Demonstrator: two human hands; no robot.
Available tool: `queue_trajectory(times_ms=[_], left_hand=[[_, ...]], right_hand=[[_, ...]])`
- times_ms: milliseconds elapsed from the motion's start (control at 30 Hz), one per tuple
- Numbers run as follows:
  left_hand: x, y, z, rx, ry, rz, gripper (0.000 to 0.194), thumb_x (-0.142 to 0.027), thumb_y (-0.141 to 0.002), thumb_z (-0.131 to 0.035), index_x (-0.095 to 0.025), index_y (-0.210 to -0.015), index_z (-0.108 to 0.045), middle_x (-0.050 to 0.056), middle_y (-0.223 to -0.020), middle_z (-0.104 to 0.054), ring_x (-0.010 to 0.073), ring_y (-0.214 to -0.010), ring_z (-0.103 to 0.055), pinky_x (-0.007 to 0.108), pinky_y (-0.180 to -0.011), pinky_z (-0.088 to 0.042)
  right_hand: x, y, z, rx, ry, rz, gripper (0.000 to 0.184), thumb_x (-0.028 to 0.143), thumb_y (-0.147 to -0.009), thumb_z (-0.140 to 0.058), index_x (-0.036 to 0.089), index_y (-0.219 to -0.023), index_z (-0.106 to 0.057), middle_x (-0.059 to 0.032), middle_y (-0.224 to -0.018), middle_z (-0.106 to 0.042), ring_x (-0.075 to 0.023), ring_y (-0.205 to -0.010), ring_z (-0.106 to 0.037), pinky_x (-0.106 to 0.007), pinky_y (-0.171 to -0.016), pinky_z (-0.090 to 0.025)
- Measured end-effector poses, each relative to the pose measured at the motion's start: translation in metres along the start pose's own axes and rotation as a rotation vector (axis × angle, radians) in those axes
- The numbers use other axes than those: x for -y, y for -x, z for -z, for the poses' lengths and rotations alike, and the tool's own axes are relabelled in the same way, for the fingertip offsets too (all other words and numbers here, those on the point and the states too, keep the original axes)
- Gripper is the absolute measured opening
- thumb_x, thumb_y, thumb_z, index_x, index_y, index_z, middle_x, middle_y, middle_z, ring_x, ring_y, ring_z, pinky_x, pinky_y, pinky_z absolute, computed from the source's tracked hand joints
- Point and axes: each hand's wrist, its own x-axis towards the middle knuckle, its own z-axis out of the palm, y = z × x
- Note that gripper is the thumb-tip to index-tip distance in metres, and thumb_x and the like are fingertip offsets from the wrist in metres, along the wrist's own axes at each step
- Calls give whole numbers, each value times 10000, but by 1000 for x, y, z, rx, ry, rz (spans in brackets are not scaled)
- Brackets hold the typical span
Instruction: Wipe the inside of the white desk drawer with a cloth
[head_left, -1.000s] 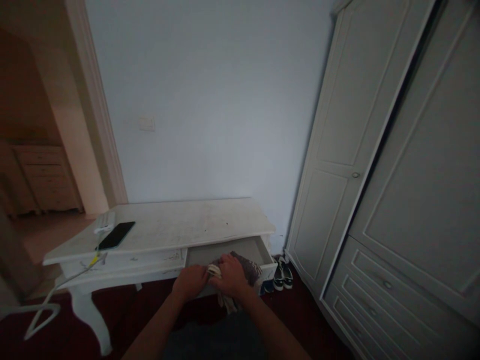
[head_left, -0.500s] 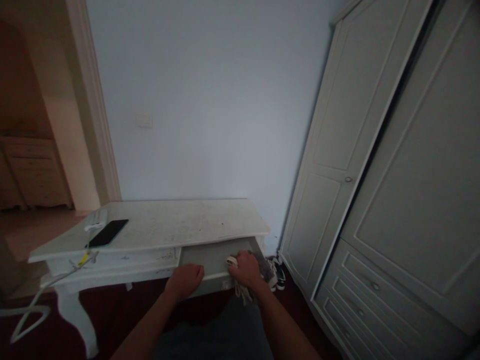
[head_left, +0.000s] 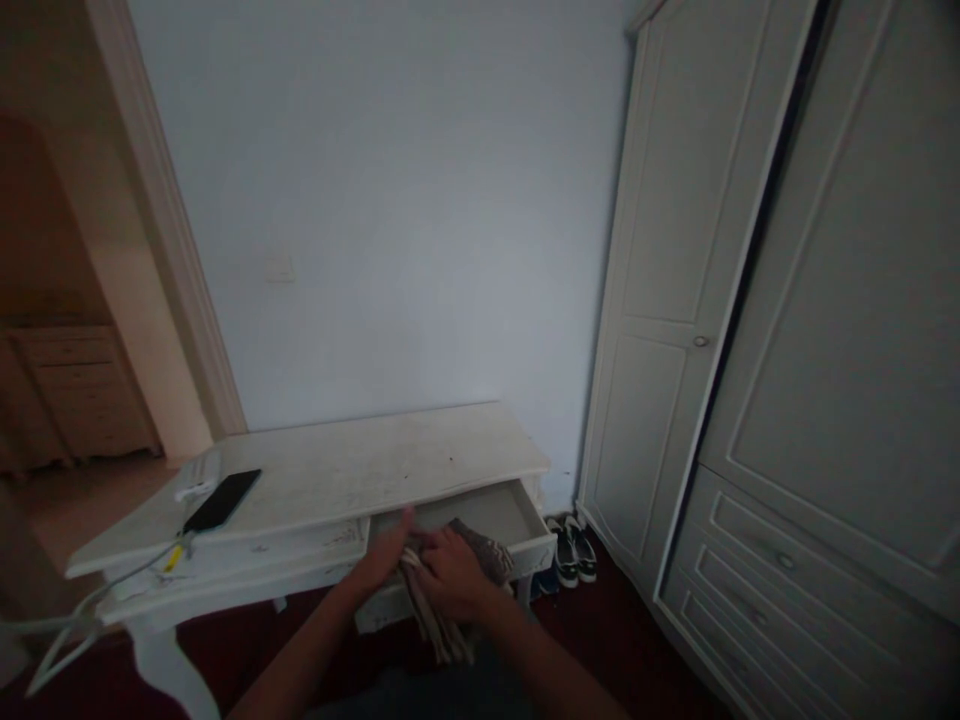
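Note:
A grey-brown striped cloth [head_left: 491,553] with pale, fringe-like strips hangs over the front of the pulled-out drawer [head_left: 517,510]. My right hand [head_left: 450,572] is closed on it, and its strips dangle below the fingers. My left hand [head_left: 384,562] meets the cloth from the left, thumb raised; motion blur and the cloth hide how its fingers are set. Both hands are above the drawer's front left part, close together. The white table [head_left: 375,455] holds this drawer on its right side.
A dark phone [head_left: 223,500] and a white device [head_left: 199,472] with a cable lie on the table's left end. Black-and-white shoes [head_left: 574,550] stand on the dark red floor by the drawer. A tall wardrobe [head_left: 660,300] rises on the right; a doorway opens at left.
My left hand has left the drawer's front edge and come to the cloth. My right hand has shifted left with the cloth. The camera view has turned slightly.

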Motion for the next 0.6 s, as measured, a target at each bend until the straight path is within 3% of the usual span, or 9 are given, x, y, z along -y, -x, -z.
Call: queue_trajectory(times_ms=[67, 167, 300, 433, 500, 600], left_hand=[[-5, -2, -5, 23, 80, -43, 683, -680, -990, -357, -175, -1311, -685, 87, -1320, -741, 231, -1194, -681, 325, -1060, -503], [-8, 3, -13, -30, 114, -76, 603, -526, -894, -587, -171, -1380, -626, 112, -1366, -715, 265, -1233, -662, 367, -1084, -493], [13, 16, 2, -40, 59, -104, 493, -385, -904, -543, -215, -1355, -643, 87, -1377, -713, 270, -1275, -642, 397, -1130, -462], [38, 28, 37, 5, -163, -8, 449, -291, -902, -524, -234, -1325, -664, 60, -1363, -721, 229, -1276, -641, 336, -1129, -443], [34, 34, 44, -18, -317, 46, 448, -245, -899, -530, -218, -1326, -666, 73, -1377, -710, 234, -1291, -628, 345, -1134, -424], [2, 41, 31, -72, -469, 25, 407, -258, -962, -474, -230, -1318, -670, 91, -1378, -705, 250, -1287, -626, 377, -1117, -416]], right_hand=[[-12, 9, 11, 19, -55, 84, 288, 231, -1008, -455, 172, -974, -735, -83, -1110, -687, -218, -1047, -586, -345, -991, -427], [-34, 24, 34, -6, -100, 45, 267, 157, -998, -446, 190, -990, -711, -53, -1128, -671, -184, -1080, -585, -291, -982, -423], [-73, 41, 61, -26, 79, -251, 275, 193, -1038, -425, 182, -1108, -691, -86, -1160, -698, -202, -1142, -607, -308, -1002, -424], [-98, 47, 61, 67, 168, -386, 465, 373, -1079, -364, 157, -953, -756, -170, -994, -758, -289, -987, -706, -400, -885, -495], [-98, 44, 52, 116, 181, -400, 590, 472, -1084, -315, 166, -893, -781, -182, -941, -776, -315, -937, -738, -423, -838, -517], [-89, 33, 36, 158, 179, -376, 662, 544, -1075, -281, 178, -909, -807, -191, -1003, -792, -342, -976, -755, -450, -840, -533]])
